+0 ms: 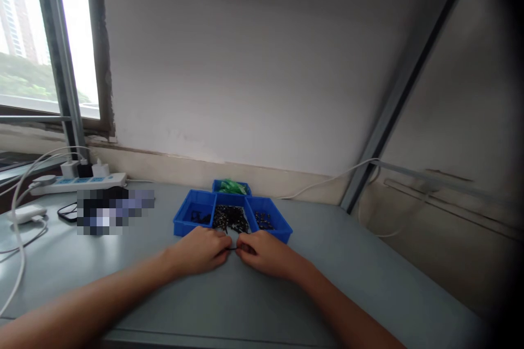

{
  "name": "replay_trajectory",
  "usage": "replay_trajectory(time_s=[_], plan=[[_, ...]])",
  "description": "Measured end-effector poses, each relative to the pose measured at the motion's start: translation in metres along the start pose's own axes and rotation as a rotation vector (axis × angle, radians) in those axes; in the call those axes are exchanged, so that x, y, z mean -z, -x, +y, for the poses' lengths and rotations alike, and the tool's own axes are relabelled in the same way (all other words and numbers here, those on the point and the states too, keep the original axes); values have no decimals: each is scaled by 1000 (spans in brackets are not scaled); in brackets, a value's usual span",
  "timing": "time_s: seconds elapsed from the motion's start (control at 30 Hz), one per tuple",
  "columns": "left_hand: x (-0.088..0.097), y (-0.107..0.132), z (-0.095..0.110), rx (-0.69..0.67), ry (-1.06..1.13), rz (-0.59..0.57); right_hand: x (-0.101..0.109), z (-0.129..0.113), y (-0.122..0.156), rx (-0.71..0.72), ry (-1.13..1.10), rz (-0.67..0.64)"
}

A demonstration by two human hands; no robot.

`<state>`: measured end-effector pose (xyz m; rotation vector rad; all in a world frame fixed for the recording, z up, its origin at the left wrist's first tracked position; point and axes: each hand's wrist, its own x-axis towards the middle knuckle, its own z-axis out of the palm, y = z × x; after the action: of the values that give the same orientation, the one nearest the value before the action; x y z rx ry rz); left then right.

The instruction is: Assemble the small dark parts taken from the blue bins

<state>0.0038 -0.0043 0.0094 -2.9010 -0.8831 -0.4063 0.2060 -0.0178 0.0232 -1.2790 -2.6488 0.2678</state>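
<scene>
My left hand (pixel 204 249) and my right hand (pixel 262 251) meet just above the table, fingers pinched. A thin dark strip (pixel 232 248) spans the short gap between them, an end in each hand; its kind is too small to make out. Right behind my hands are blue plastic bins (pixel 179 227). The left one has a few black pieces (pixel 200 217). In the middle lies a heap of small black and shiny parts (pixel 231 218), partly hidden by my fingers. Small metallic parts (pixel 264 221) are scattered in the right bin.
A small blue bin at the back holds green plastic wrapping (pixel 231 186). On the left are a power strip (pixel 110 180) with plugs, white cables (pixel 18 229) and a blurred-out patch of items (pixel 110 210). Metal posts (pixel 403 87) rise at both sides, before the wall.
</scene>
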Motion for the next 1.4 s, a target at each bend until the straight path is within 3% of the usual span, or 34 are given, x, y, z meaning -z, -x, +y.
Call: replay_trajectory(time_s=[0.43,0.6,0.9,1.17,1.4], plan=[[6,1,5,-132,29,39,-7,2,-1,98,54,-35],[5,0,3,-112,18,58,-6,3,-1,54,70,4],[3,-1,2,41,-56,41,-1,1,0,-12,-75,92],[0,-1,3,51,6,0,-3,-3,1,78,-212,50],[-1,-1,3,49,60,-21,-2,-5,2,72,-226,28]])
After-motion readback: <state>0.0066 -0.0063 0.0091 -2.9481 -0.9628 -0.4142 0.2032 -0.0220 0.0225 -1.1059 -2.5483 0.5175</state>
